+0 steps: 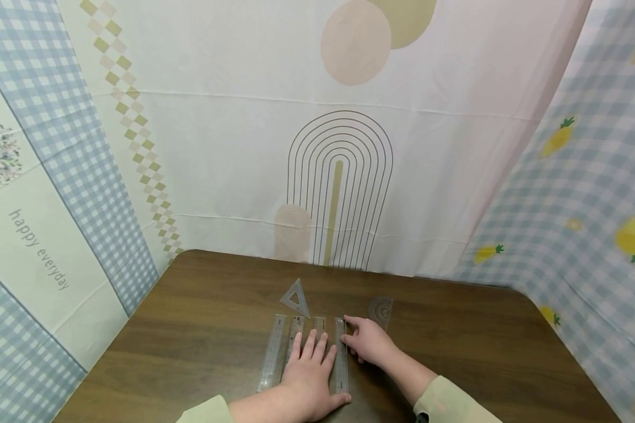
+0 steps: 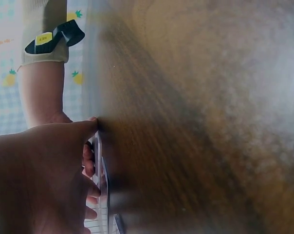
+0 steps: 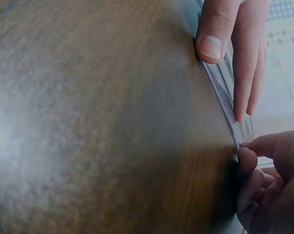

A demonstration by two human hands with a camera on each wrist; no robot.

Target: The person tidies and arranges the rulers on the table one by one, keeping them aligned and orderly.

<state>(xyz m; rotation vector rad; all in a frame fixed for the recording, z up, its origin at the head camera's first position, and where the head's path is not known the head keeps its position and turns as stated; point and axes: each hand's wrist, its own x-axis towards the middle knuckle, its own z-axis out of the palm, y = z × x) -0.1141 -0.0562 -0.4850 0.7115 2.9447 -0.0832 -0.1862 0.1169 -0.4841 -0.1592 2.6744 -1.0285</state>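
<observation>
Several clear rulers lie side by side on the brown table. My left hand [image 1: 308,373] rests over the middle ones with its fingers spread and straight. Its thumb touches the lower end of the rightmost ruler [image 1: 341,364]. At that ruler's upper right edge, my right hand [image 1: 373,343] pinches it between thumb and forefinger, the other fingers curled under. In the right wrist view, these fingertips [image 3: 248,158] meet at the ruler's edge. The leftmost ruler [image 1: 272,352] stands a little apart. Beneath the left hand, parts of the middle rulers [image 1: 297,324] are hidden.
A clear set square [image 1: 296,298] lies beyond the rulers' upper ends. To the right, a clear protractor [image 1: 382,311] lies partly behind the right hand. The wooden table [image 1: 190,329] meets a patterned cloth [image 1: 217,176] at its back edge.
</observation>
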